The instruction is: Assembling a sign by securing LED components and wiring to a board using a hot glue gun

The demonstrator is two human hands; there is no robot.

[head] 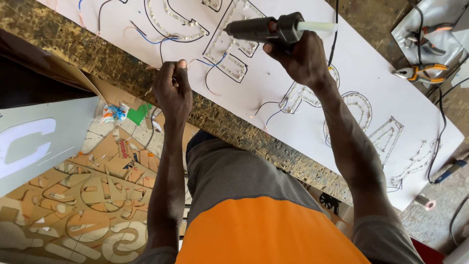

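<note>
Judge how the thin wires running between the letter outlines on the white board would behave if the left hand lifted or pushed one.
The wires lie in loose curves, so they are probably floppy and would bend rather than slide stiffly. They look very thin, so likely light and easily snagged. The left hand pinches near one; a hard tug might pull on the light strips.

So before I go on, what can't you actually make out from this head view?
- Glue gun trigger: hidden by the right hand.
- Nozzle tip against the white board: too small to tell if it touches.
- What the left hand pinches: fingers cover it; perhaps a thin wire.
- Top letter outlines: cut off by the upper edge.
- Pliers: partly cut off at the right edge.
</note>
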